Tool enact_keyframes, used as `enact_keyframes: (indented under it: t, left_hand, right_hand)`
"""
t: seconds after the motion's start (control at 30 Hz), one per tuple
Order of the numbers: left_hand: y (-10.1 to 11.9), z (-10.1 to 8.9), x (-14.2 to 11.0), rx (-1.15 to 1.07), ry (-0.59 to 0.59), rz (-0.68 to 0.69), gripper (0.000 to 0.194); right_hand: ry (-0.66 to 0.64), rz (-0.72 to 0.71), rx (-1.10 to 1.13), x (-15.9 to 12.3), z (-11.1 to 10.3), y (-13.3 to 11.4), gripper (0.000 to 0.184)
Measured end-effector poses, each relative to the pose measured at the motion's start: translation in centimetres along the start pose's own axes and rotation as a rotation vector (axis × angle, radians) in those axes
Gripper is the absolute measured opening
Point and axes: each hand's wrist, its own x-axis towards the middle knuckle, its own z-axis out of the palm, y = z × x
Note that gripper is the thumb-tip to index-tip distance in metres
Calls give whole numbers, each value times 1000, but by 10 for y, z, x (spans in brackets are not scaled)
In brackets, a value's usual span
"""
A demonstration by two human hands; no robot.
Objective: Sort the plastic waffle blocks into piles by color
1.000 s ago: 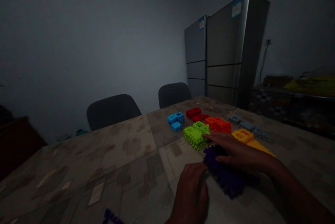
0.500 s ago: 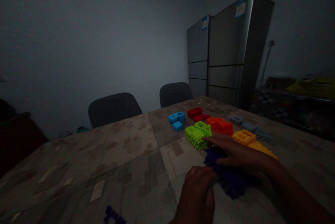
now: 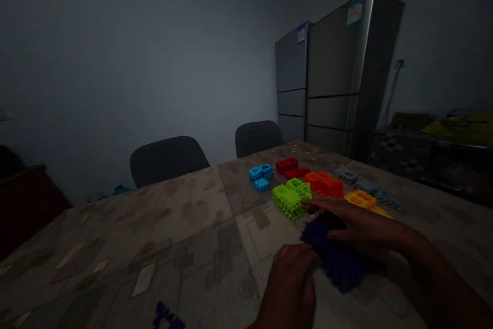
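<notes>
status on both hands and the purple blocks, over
Right hand resting on dark purple interlocking blocks. Left hand against their near side, grip unclear. Lime green blocks right by the right fingertips, nothing between hands and purple blocks.

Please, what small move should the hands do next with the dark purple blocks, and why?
Probably the right hand should draw slightly back over the dark purple blocks: it nearly reaches the green blocks and could bump them.
</notes>
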Motion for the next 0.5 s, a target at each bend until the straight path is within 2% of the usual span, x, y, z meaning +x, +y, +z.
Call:
enact_keyframes:
  t: [0.13, 0.27, 0.37, 0.5]
  left_hand:
    - [-2, 2, -2, -1, 10, 20, 64]
    - [-2, 1, -2, -6, 8, 35, 58]
    - [-1, 1, 0, -5, 12, 56, 55]
    - [1, 1, 1, 2, 26, 75, 54]
  right_hand:
    - [148, -48, -44, 5, -4, 12, 59]
    - [267, 27, -96, 6, -12, 24, 63]
    - [274, 115, -127, 0, -16, 35, 61]
    - [288, 229, -154, -5, -13, 49, 45]
